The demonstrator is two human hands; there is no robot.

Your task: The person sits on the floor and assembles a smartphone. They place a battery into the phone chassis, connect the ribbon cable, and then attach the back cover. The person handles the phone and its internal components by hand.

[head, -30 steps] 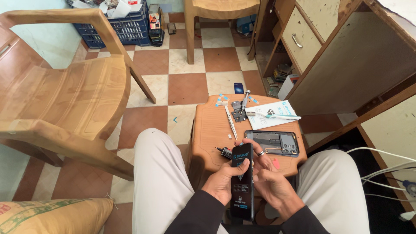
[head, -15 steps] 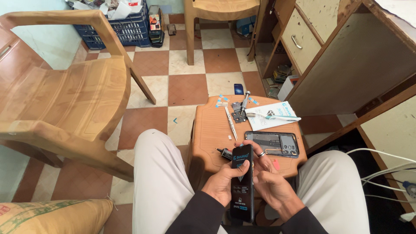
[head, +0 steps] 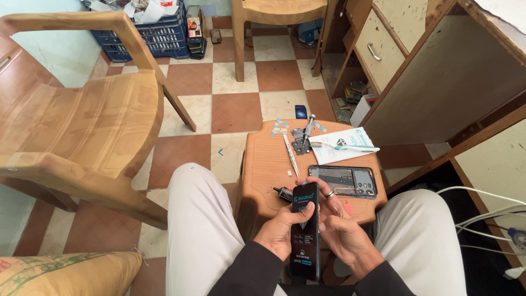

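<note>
The person sat with knees apart before a small brown bench (head: 263, 164), and both hands met low in the view over a dark phone screen panel (head: 305, 230). The panel stood on its long edge, tilted slightly, its upper end near the bench's front edge and its lower end down between the thighs. The left hand (head: 279, 233) cupped it from the left side, fingers curled behind and the thumb pressed on the front face. The right hand (head: 342, 233) closed on it from the right, a ring on one finger, fingertips laid along the panel's right edge near the top. So the panel lay gripped between the two palms, touching both. Just beside its upper end, on the bench, lay a small black tube (head: 282, 192). To the right, near the right hand's fingers, an opened phone body (head: 344, 181) lay flat with its inside showing. Farther back on the bench lay tweezers (head: 290, 155), a screwdriver (head: 308, 127) and a white printed packet (head: 342, 147). A brown plastic chair (head: 82, 126) stood on the tiled floor at the left.
</note>
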